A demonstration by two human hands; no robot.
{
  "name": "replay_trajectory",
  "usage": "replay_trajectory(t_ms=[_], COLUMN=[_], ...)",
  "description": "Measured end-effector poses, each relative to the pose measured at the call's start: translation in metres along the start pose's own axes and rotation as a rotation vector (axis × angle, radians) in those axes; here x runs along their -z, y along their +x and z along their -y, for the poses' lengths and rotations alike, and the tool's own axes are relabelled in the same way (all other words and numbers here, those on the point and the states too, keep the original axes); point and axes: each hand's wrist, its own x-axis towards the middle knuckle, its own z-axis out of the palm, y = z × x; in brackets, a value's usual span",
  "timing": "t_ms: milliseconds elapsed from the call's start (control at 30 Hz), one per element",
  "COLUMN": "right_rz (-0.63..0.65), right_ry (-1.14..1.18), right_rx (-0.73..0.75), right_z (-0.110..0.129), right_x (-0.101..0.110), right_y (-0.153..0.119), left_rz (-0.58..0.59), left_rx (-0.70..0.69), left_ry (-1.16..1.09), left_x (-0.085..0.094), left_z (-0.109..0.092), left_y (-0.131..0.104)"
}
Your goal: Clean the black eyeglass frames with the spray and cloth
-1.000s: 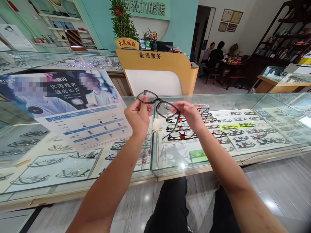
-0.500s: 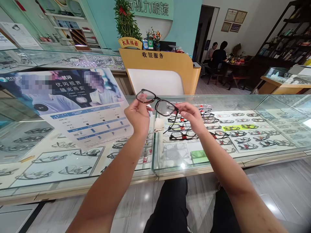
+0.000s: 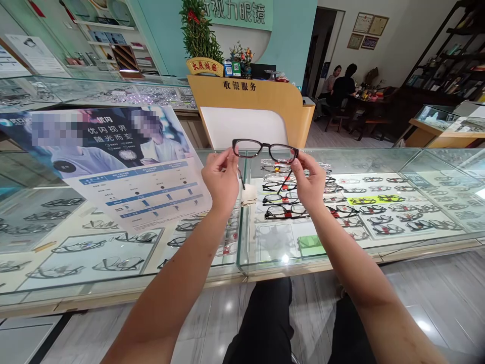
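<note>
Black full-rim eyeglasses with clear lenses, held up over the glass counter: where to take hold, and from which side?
Probably pinch the eyeglasses at both outer corners, coming in from left and right. They sit broadside to the view, those corners lie outside the lenses, and the slim black temples slope down below. The left grip and right grip pinch about there.

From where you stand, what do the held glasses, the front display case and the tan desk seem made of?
The glasses: probably dark, glossy plastic, since they look thick-rimmed, though coated metal is possible.
The display case: clear, polished glass, see-through yet catching reflections.
The tan desk: smooth wood or wood-look laminate; its even color leaves that open.
</note>
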Motion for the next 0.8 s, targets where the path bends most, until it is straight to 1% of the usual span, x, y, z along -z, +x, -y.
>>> replay_trajectory(t_ms=[67,100,133,233,400,533,700,800], right_rz=[-0.065,-0.087,-0.1,-0.11,-0.162,-0.21,-0.222,-0.198], right_ry=[-0.023,-0.031,-0.037,-0.054,-0.143,-0.142,-0.159,-0.139], right_rx=[0.006,0.009,0.012,0.03,0.096,0.132,0.088,0.081], right_z=[-0.002,-0.003,-0.004,-0.005,-0.006,-0.006,-0.006,-0.008], right_x=[0.001,0.001,0.001,0.001,0.002,0.003,0.003,0.004], right_y=[0.001,0.002,0.002,0.001,0.0,0.002,0.002,0.002], left_rz=[-0.015,-0.013,0.004,0.042,0.023,0.035,0.089,0.13], left_rx=[-0.157,-0.212,-0.239,-0.264,-0.373,-0.405,-0.392,-0.433], left_ry=[0.069,0.094,0.109,0.131,0.142,0.149,0.212,0.246], left_x=[-0.001,-0.001,-0.001,-0.001,-0.001,-0.003,-0.004,-0.004], left_z=[0.003,0.004,0.006,0.008,0.007,0.008,0.011,0.012], left_y=[-0.002,-0.003,-0.004,-0.008,-0.012,-0.015,-0.018,-0.019])
